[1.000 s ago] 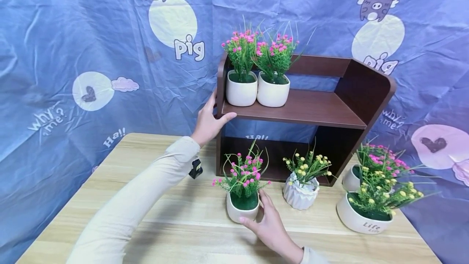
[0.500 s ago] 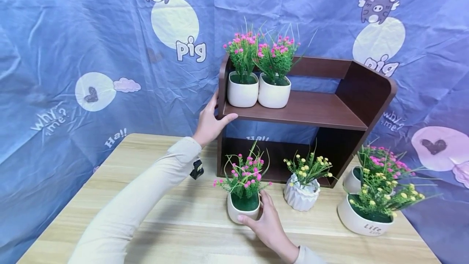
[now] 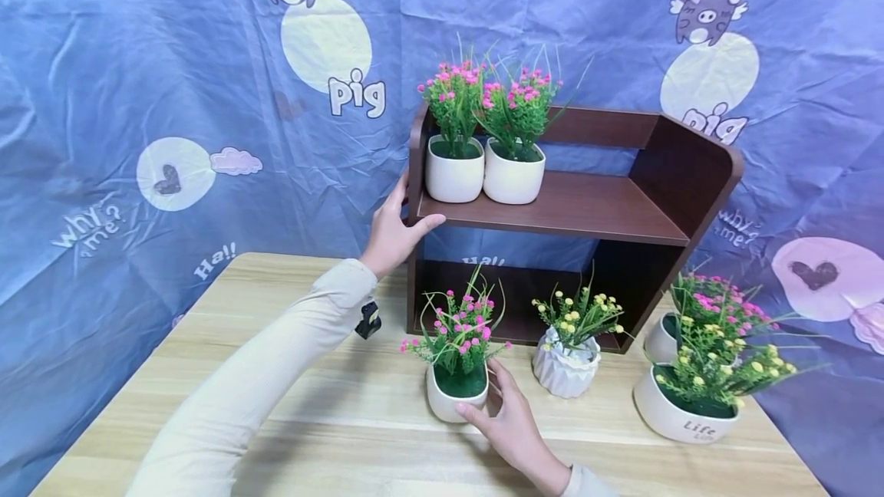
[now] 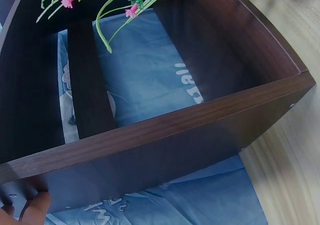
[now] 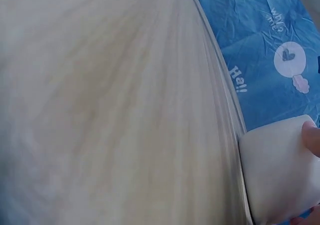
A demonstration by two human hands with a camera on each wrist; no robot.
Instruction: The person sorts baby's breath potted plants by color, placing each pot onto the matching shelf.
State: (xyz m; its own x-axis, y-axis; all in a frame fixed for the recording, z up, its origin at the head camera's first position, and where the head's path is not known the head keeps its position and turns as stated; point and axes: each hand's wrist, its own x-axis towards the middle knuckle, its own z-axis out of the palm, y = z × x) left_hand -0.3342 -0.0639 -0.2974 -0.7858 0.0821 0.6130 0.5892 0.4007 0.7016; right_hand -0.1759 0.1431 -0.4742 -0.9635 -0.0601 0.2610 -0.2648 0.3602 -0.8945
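Note:
My left hand (image 3: 392,238) grips the left side panel of a dark brown two-tier desktop shelf (image 3: 594,202), its thumb along the front. In the left wrist view, fingertips (image 4: 35,208) lie on the panel's outer face. With my right hand (image 3: 512,429) I hold a white pot of pink artificial flowers (image 3: 456,399) upright in front of the shelf, thumb on its near side. The right wrist view shows that same white pot (image 5: 277,170) at its right edge. Two more pink-flowered pots, a left one (image 3: 454,175) and a right one (image 3: 515,179), stand side by side on the upper tier.
A ribbed white pot with yellow flowers (image 3: 566,368) stands before the shelf's right half. Farther right are a "Life" pot with yellow flowers (image 3: 680,411) and a pink-flowered pot (image 3: 661,340) behind it. A blue printed cloth (image 3: 173,83) hangs behind the wooden table (image 3: 331,436).
The view shifts very slightly. Both hands keep their places on the shelf and the pot, and the plants stay where they were.

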